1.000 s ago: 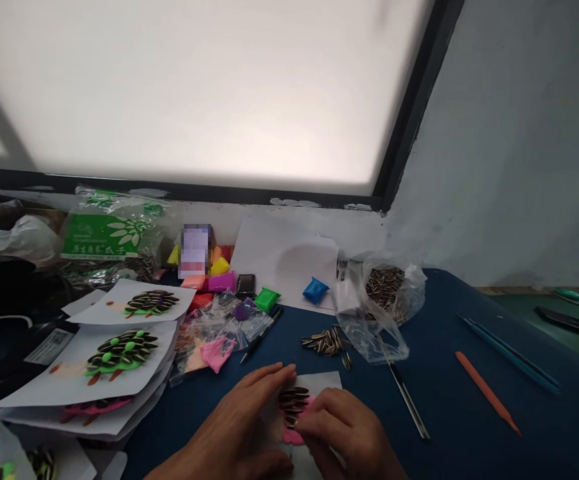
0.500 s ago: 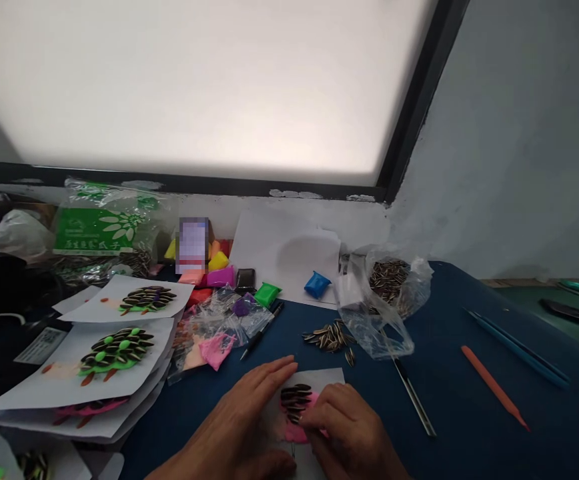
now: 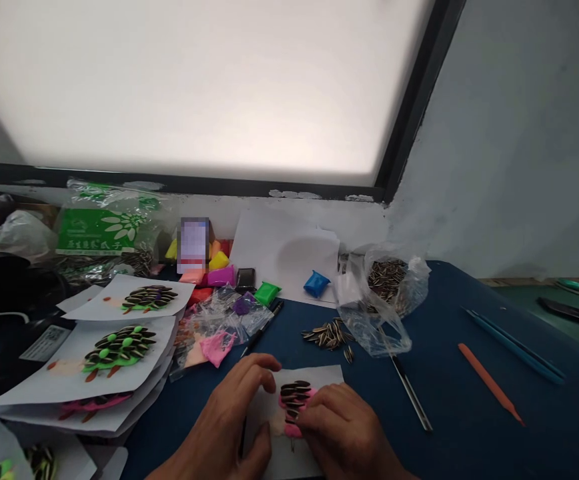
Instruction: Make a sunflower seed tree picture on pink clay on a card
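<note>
Your left hand [image 3: 229,415] arches over the white paper [image 3: 327,375], thumb and fingers apart; your right hand [image 3: 347,421] bunches at the pink clay [image 3: 292,431] (grip hidden, I cannot tell). You're apparently setting sunflower seeds [image 3: 295,395]; another calls for the pile of loose seeds [image 3: 327,335] beyond.

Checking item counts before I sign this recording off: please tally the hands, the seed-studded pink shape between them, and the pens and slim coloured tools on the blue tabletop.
Hands (left hand, right hand): 2
Seed-studded pink shape: 1
Pens (dark pen, clear pen): 2
Orange pointed tool: 1
Slim blue tool: 1
Total: 7
</note>
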A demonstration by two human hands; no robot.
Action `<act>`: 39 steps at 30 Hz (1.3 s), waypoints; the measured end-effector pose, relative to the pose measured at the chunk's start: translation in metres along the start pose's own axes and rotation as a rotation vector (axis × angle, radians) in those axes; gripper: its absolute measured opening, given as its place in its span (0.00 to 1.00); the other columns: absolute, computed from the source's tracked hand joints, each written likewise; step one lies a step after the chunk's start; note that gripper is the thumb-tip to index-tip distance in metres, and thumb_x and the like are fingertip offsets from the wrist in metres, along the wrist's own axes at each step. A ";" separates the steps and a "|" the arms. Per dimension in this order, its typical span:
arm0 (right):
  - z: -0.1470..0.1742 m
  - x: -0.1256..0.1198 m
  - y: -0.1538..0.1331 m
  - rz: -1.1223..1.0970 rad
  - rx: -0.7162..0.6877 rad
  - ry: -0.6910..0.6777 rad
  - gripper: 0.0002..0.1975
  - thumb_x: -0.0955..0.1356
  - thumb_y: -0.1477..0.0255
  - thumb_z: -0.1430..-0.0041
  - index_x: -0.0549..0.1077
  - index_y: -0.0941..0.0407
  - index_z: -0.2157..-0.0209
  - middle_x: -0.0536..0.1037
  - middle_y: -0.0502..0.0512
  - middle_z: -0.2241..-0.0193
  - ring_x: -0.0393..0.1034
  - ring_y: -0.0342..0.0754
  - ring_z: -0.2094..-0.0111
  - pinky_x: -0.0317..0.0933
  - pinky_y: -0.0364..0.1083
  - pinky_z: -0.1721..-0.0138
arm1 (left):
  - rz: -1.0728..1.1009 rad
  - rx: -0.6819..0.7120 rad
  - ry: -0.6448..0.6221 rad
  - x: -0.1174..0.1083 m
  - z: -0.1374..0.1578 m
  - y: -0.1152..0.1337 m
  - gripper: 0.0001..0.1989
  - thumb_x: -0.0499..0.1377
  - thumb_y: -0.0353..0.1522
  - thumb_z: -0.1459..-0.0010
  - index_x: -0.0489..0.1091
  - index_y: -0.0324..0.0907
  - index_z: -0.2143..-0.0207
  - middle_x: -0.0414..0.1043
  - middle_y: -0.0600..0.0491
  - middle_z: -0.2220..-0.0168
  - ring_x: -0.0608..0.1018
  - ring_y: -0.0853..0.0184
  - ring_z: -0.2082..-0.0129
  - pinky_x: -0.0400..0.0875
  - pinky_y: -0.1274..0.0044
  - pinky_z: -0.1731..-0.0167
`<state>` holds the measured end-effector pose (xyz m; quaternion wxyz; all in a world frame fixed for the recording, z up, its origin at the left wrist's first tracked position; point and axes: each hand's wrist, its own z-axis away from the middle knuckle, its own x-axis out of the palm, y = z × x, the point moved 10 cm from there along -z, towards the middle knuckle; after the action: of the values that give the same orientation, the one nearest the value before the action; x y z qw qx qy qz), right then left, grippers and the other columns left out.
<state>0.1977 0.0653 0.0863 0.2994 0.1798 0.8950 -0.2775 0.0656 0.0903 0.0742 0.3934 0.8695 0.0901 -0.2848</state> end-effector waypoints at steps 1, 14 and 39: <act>0.000 0.000 0.000 0.001 0.002 0.000 0.07 0.64 0.79 0.33 0.72 0.55 0.64 0.76 0.52 0.72 0.69 0.45 0.72 0.57 0.43 0.70 | -0.011 -0.024 0.010 -0.002 -0.001 -0.001 0.16 0.51 0.24 0.48 0.61 0.47 0.58 0.69 0.50 0.51 0.75 0.60 0.52 0.72 0.70 0.55; -0.002 -0.001 -0.002 0.038 -0.008 0.020 0.10 0.62 0.80 0.34 0.70 0.55 0.67 0.71 0.50 0.75 0.65 0.45 0.74 0.52 0.43 0.72 | -0.126 0.227 0.119 -0.005 0.000 0.023 0.13 0.50 0.21 0.42 0.70 0.44 0.63 0.65 0.54 0.73 0.67 0.64 0.74 0.58 0.71 0.72; 0.000 0.007 -0.001 0.086 -0.003 -0.052 0.11 0.61 0.77 0.32 0.71 0.55 0.68 0.71 0.51 0.74 0.65 0.46 0.73 0.53 0.44 0.71 | -0.280 0.186 -0.163 0.014 -0.005 0.037 0.16 0.49 0.21 0.44 0.74 0.43 0.62 0.67 0.53 0.74 0.71 0.61 0.73 0.65 0.65 0.62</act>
<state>0.1921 0.0657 0.0816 0.3344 0.2103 0.8787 -0.2679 0.0930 0.0682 0.0920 0.2738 0.8551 0.1510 -0.4135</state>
